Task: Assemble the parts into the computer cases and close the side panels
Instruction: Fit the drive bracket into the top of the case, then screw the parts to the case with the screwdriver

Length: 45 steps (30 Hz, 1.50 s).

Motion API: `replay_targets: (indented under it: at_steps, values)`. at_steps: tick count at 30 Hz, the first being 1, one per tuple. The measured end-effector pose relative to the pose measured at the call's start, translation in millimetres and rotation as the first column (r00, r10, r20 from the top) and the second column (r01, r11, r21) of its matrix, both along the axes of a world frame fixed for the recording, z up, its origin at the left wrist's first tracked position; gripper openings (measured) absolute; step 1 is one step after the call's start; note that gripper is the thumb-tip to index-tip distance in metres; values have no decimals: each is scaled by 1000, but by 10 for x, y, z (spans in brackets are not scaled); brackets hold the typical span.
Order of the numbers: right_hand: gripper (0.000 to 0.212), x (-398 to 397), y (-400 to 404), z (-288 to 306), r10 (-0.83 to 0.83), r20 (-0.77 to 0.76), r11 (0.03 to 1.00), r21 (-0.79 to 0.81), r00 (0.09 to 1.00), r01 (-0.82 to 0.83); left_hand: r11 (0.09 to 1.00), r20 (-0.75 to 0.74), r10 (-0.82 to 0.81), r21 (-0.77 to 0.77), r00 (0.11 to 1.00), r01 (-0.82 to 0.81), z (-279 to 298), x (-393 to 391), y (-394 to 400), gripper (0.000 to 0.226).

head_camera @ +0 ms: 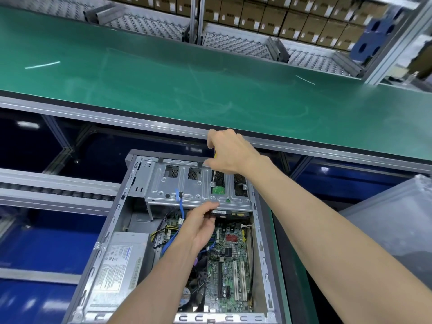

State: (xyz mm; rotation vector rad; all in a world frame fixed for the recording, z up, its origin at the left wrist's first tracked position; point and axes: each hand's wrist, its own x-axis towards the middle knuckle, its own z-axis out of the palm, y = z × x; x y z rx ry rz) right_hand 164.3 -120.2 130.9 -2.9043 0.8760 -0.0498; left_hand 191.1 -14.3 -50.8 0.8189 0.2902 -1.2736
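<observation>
My right hand (228, 152) is curled round a screwdriver (214, 170) with a yellow handle, its thin shaft pointing down onto the drive cage (187, 185) just below my fist. My left hand (201, 222) sits nearer to me, thumb and fingers pinching the dark drive (230, 212) that sticks out under the cage's front edge.

The case (131, 195) lies open on its side below both hands, grey steel with slotted rims. The cage is a bright pressed-metal tray with 4 cut-outs along its far side; a small green board shows through 1 of them, right under the screwdriver tip. A blue cable (181, 204) loops over the cage just left of my left hand. Below my left wrist is the green motherboard (231, 272) with white and black slots and a red heatsink. To the left of my left forearm sits the silver power supply (119, 265) with its label up. Beyond my right hand runs the green worktop (163, 78).
</observation>
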Motion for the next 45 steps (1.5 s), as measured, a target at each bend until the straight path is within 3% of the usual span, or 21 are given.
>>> replay_targets:
  at_steps: [3,10,14,18,20,23,27,29,33,35,37,41,45]
  values:
    - [30,-7,-21,-15,1,5,998,71,1000,-1,1000,-6,5,5,1000,-5,-4,-4,-9,23]
    - [17,-7,-1,-81,-114,75,993,-20,991,116,1000,-14,-3,16,1000,3,-1,-1,-23,34]
    - [19,-8,25,-62,-135,65,991,-7,989,136,999,5,21,44,1000,-21,53,-21,-4,57]
    - [16,-197,12,-80,-208,124,978,47,970,204,999,-1,22,25,1000,-22,174,-37,46,37]
    - [16,-385,24,-137,-307,200,949,139,930,284,1000,-8,-2,9,1000,2,230,-42,92,24]
    - [24,-706,142,-287,-502,307,839,401,808,369,1000,39,-12,4,999,12,292,-73,173,30]
    - [20,-1049,429,-548,-702,366,628,723,611,289,999,96,-22,48,995,17,324,-156,312,21]
    - [18,-1199,579,-659,-738,363,560,799,569,218,995,139,-60,81,988,49,328,-210,390,32]
    - [18,-1549,857,-803,-742,382,541,827,552,155,980,313,-180,138,932,143,432,-386,574,13]
    - [12,-1782,992,-836,-739,399,556,816,543,157,972,447,-221,171,867,160,508,-543,703,13]
    - [9,-2052,1136,-853,-748,402,552,819,528,159,964,635,-267,159,725,215,580,-758,844,14]
    - [6,-2591,1431,-924,-787,384,506,850,482,149,933,915,-236,118,329,339,695,-1222,1132,12]
    - [9,-3111,1689,-1088,-846,336,424,895,415,139,872,992,-91,119,-82,475,600,-1701,1450,9]
